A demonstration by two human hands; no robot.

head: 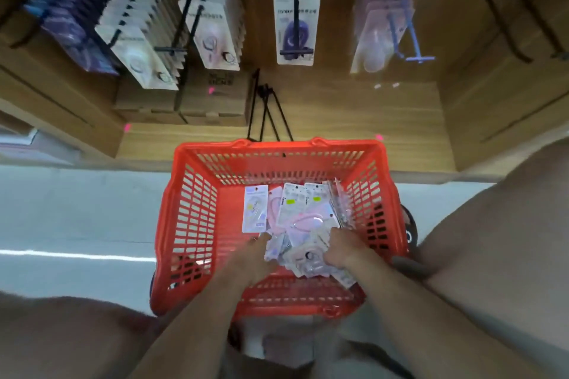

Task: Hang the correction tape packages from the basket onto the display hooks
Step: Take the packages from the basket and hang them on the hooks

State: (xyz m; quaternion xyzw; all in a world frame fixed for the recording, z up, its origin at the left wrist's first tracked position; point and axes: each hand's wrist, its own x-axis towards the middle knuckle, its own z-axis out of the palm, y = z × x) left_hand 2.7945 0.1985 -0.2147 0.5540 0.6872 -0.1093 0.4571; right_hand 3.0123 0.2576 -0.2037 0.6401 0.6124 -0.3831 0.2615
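Now, largest to smallest.
Display wall: wood-grain panel (338,108) with black wire display hooks (296,9) carrying rows of carded packages; one blue hook (409,37) sits to the right.
Cardboard boxes: brown cartons (212,95) on the low shelf under the hooks.
Basket: red plastic basket (191,209) with slotted lattice walls, standing on the floor in front of the shelf.
Correction tape packages: a loose heap (295,218) in the basket's bottom, leaning toward its right wall; flat white and pink cards under clear blister shells.
Left hand: left hand (252,255) reaches into the heap's near edge; its fingers are blurred, so I cannot tell whether they pinch anything.
Right hand: right hand (345,246) has fingers curled round a bunch of packages.
Handling: probably light, stiff in the card, glossy and slippery at the blister; likely best pinched by the card edge near the hang hole, keeping that hole free.
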